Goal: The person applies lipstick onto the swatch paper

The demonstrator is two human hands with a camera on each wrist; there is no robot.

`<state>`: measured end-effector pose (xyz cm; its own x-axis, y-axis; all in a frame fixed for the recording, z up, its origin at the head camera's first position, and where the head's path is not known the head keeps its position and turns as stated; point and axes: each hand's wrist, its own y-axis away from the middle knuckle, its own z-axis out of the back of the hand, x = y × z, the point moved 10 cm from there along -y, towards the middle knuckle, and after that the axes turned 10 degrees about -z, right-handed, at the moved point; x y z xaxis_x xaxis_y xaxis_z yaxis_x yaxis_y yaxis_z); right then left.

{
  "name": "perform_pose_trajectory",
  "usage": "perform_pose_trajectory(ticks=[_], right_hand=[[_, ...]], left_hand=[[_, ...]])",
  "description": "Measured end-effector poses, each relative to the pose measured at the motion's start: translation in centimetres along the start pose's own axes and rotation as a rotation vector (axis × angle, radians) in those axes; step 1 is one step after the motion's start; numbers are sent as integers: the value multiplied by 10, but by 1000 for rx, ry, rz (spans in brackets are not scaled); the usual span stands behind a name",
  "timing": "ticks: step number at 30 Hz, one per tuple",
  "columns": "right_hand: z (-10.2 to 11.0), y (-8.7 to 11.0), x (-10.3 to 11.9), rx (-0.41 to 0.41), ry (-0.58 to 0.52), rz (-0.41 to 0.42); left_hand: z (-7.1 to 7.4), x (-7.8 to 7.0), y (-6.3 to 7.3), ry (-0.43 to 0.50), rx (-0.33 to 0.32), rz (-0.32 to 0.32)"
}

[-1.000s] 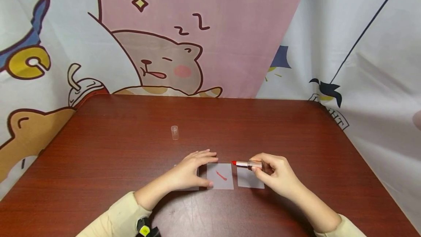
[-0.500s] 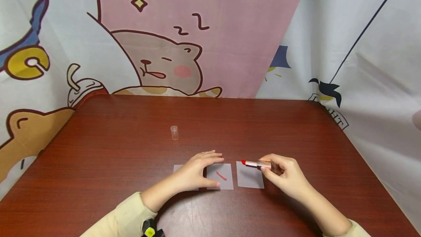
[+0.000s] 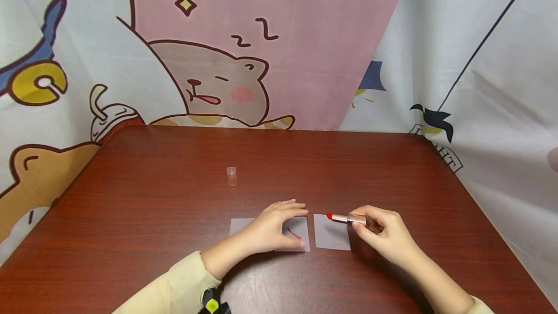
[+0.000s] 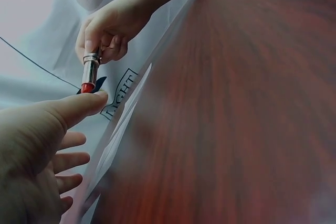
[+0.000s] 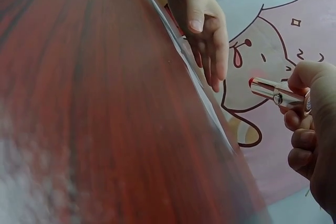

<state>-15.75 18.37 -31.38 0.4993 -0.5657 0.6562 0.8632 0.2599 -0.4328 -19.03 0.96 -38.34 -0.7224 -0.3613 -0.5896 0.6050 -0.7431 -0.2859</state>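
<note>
My right hand (image 3: 385,231) holds an uncapped lipstick (image 3: 348,218) between thumb and fingers, its red tip pointing left over the right-hand white paper square (image 3: 332,236). In the right wrist view the lipstick (image 5: 278,93) shows its shiny metallic case. My left hand (image 3: 274,227), thumb and fingers spread apart, hovers over the middle paper square (image 3: 303,234), which bears a red stroke. Nothing is in its grasp. A third paper square (image 3: 240,225) lies to the left, partly hidden by the left hand and wrist.
A clear plastic cap (image 3: 232,176) stands on the reddish-brown wooden table (image 3: 174,197), behind the papers. Curtains with cartoon prints (image 3: 305,47) hang along the table's back and sides.
Both hands have moved to the right. The left hand now covers more of the middle square and less of the left one; the lipstick has travelled over the right square with the right hand.
</note>
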Motion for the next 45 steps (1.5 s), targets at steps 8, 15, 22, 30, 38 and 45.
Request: perform_pose_trajectory(ticks=[8,15,22,30,38,45], right_hand=[[-1,5,-23,5,21,-7],[-1,9,-36,-6,13,-4],[0,12,-38,-10,18,-1],[-5,12,-41,-6,15,-6],[-11,13,-40,29,0,9],[-12,12,-39,26,12,10]], left_hand=[[-8,-3,-13,-35,2,4],[-16,-4,-21,-68,28,8],[-22,-5,-26,-54,44,15],[-27,-3,-29,-80,60,22],[-32,-2,-30,-113,89,45],[-33,-3,-30,-144,97,36]])
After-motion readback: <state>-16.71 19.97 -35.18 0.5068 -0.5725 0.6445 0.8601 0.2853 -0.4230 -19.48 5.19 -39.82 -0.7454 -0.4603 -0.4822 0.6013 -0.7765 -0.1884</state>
